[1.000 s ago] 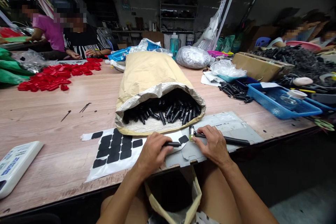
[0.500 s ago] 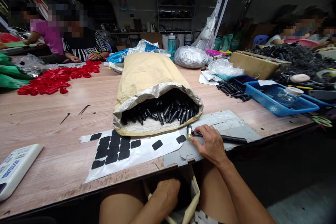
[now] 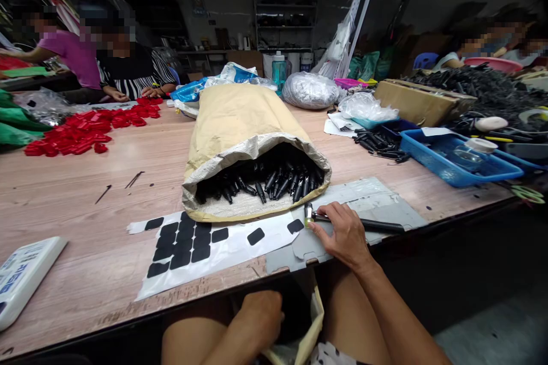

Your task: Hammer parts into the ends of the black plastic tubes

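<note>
My right hand [image 3: 342,234] is closed around the hammer [image 3: 377,225] just behind its head, at the table's front edge. The hammer has a metal head with a yellowish face, and a black handle pointing right. It lies on a grey board [image 3: 385,199]. My left hand [image 3: 263,313] is low over my lap, at the mouth of an open paper sack [image 3: 315,319]; its fingers are hidden. Ahead, a large tan sack [image 3: 244,114] lies with its mouth towards me, full of black pen-shaped pieces [image 3: 282,182]. A white backing sheet [image 3: 240,256] carries several black rounded stickers [image 3: 184,245].
Red parts [image 3: 77,131] are heaped at the left, near a white device [image 3: 29,274]. Blue trays [image 3: 454,165] and black parts [image 3: 471,88] crowd the right side. A person in a striped top [image 3: 132,74] sits across the table.
My left hand has shifted slightly to the left at the sack's mouth. The right hand and hammer stay in place, while the camera view has moved a little.
</note>
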Tool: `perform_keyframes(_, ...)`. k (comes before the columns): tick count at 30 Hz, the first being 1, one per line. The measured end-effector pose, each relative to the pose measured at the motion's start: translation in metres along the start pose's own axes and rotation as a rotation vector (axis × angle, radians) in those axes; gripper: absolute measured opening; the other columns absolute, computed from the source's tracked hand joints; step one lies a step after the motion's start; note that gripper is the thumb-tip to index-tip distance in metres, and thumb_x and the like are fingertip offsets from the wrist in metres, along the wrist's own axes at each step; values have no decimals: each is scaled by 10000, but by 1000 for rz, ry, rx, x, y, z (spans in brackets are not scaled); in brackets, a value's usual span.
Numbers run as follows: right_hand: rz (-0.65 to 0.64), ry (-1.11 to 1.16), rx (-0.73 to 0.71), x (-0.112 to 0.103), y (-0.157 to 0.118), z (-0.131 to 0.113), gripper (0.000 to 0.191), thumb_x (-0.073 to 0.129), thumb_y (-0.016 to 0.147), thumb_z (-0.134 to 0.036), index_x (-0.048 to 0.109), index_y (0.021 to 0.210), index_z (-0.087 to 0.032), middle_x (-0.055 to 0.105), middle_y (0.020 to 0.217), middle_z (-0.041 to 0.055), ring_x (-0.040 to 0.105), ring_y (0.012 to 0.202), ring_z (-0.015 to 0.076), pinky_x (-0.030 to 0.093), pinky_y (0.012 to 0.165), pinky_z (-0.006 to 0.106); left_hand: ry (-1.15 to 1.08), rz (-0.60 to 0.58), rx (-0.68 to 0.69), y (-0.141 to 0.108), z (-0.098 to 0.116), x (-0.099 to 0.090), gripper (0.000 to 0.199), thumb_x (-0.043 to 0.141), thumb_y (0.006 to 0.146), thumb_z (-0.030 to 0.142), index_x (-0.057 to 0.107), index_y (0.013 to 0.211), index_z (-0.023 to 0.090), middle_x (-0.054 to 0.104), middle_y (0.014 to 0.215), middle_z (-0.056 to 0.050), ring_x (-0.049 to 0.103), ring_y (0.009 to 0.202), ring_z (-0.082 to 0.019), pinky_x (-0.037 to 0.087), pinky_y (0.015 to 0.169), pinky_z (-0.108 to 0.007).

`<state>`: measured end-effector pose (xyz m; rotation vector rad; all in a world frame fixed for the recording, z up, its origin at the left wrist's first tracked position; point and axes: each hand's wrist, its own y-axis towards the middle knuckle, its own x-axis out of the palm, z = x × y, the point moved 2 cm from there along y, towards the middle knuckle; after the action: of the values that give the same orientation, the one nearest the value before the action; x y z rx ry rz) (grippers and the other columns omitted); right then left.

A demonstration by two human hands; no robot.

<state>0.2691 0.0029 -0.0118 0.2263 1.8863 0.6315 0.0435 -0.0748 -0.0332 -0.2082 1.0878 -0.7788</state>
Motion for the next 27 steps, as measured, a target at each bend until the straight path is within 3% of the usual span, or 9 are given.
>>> perform_keyframes(3,6,-1,-9,1,0,0,294,627,913,-498,629,1009,-220,657,978,60,551,920,231,365,818,361,-31,-155,174,-23,15,-35,168,685,840,365,791,942,285,784,874,-70,734,851,-326,548,733,-436)
perform_keyframes(4,7,-1,-10,1,0,0,294,628,913,-497,629,1009,-220,657,977,61,551,919,232,365,817,362,-74,-129,238,-24,18,-52,184,630,879,370,782,959,304,784,864,-33,726,803,-280,534,688,-388)
perform_keyframes(6,5,1,-9,1,0,0,287,627,913,-493,629,1008,-222,656,975,63,551,919,233,365,816,362,-117,59,231,-14,18,-89,268,521,951,393,754,884,278,764,811,-7,696,741,-223,496,639,-326)
perform_keyframes(9,3,12,-2,0,0,0,278,629,910,-488,630,1001,-225,653,970,59,552,913,230,368,813,361,-57,511,-50,20,2,-137,314,444,989,386,715,979,229,744,818,-45,682,750,-228,468,642,-315)
perform_keyframes(11,3,22,3,0,1,0,276,632,907,-487,629,996,-226,652,969,56,551,912,228,370,814,359,25,694,-175,44,-9,-155,287,457,981,345,683,1105,221,751,947,-81,696,878,-260,472,697,-326)
perform_keyframes(14,5,36,6,-1,2,0,275,632,907,-492,629,988,-229,650,962,57,549,905,229,369,813,358,125,747,-266,70,-14,-161,299,494,956,338,635,1198,233,741,1088,-106,696,1002,-300,487,763,-350)
perform_keyframes(16,3,40,8,-1,2,0,279,636,903,-496,628,982,-229,649,956,58,548,898,228,370,812,356,180,756,-323,77,-11,-158,316,504,940,359,619,1204,227,745,1077,-116,706,995,-316,500,783,-372)
perform_keyframes(21,-9,33,24,-1,2,0,280,643,898,-494,629,985,-228,651,963,54,551,910,229,374,822,355,218,726,-469,82,-2,-153,330,512,893,344,658,1119,153,744,1039,-197,713,1005,-364,521,796,-424)
perform_keyframes(27,6,23,14,-1,2,-1,279,637,899,-494,634,981,-228,652,956,57,548,900,226,377,812,354,183,744,-461,80,-7,-153,350,506,919,415,683,1093,169,754,1005,-193,716,983,-374,507,764,-412)
